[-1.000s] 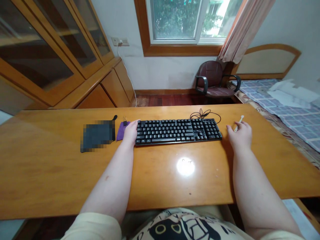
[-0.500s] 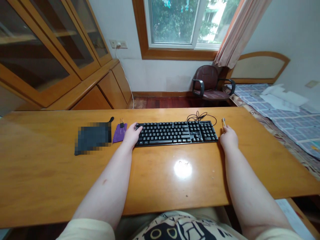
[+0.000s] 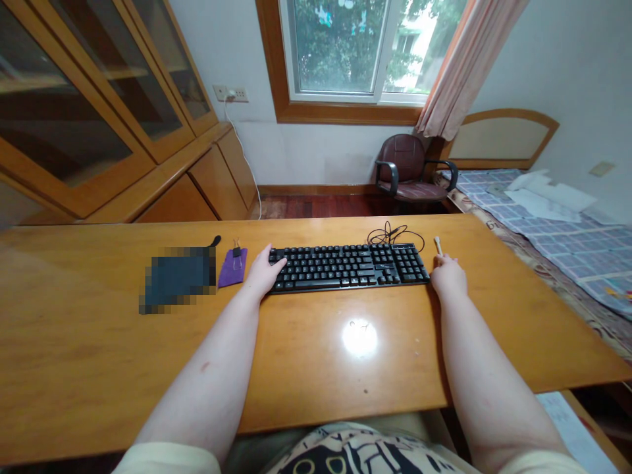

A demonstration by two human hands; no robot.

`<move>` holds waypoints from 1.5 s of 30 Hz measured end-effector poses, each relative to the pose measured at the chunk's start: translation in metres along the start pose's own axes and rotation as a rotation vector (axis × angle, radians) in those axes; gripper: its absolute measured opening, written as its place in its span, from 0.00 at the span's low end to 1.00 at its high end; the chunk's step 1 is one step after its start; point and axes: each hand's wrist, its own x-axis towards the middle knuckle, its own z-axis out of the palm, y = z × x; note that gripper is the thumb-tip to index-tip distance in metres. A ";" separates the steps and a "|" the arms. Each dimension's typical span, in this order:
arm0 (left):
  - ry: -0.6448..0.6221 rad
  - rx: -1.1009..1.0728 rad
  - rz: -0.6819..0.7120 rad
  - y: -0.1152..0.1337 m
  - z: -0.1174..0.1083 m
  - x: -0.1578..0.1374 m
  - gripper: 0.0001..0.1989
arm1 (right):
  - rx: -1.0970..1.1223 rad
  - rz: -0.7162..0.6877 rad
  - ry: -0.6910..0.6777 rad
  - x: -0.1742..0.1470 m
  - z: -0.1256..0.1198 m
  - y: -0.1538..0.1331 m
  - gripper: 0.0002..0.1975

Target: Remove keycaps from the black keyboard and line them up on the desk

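Observation:
A black keyboard (image 3: pixel 323 266) lies flat across the middle of the desk, its keys facing up. My left hand (image 3: pixel 264 268) grips its left end, the thumb over the keys and the fingers along the side edge. Just past the keyboard's right end, my right hand (image 3: pixel 448 273) is closed around a thin stick with a pale tip (image 3: pixel 438 245). The tip points away from me, and the stick's lower part is hidden in the fingers. Behind the keyboard's right half lies a loosely coiled black cable (image 3: pixel 392 234).
Left of the keyboard is a purple cloth (image 3: pixel 232 268) with a black binder clip (image 3: pixel 236 251) on it. Farther left lies a dark, pixelated flat item (image 3: pixel 180 276). Beyond the wooden desk (image 3: pixel 306 355) stand a chair (image 3: pixel 407 168) and a bed (image 3: pixel 538 204).
The whole view has shifted slightly. My left thumb reaches a little farther over the keyboard's left end. My right hand keeps its hold on the stick.

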 end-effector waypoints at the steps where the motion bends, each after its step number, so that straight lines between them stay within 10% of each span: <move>1: 0.002 0.002 0.006 0.002 -0.001 -0.001 0.34 | 0.006 0.008 0.036 -0.001 -0.002 -0.005 0.21; 7: -0.032 0.019 0.010 0.012 -0.002 -0.005 0.32 | 0.120 -0.134 0.013 -0.009 -0.007 -0.038 0.24; 18: -0.078 -0.218 -0.054 0.014 -0.006 -0.007 0.17 | -0.013 0.020 -0.084 -0.019 -0.022 -0.048 0.28; 29: -0.141 0.148 0.039 0.022 -0.010 -0.015 0.16 | -0.233 0.125 -0.139 -0.027 -0.035 -0.059 0.32; 36: 0.292 0.692 -0.015 0.021 -0.033 -0.016 0.22 | -0.151 -0.115 0.065 -0.032 -0.029 -0.062 0.27; 45: 0.125 0.812 -0.144 0.010 -0.038 -0.009 0.16 | -0.020 -0.257 0.124 -0.034 -0.023 -0.066 0.20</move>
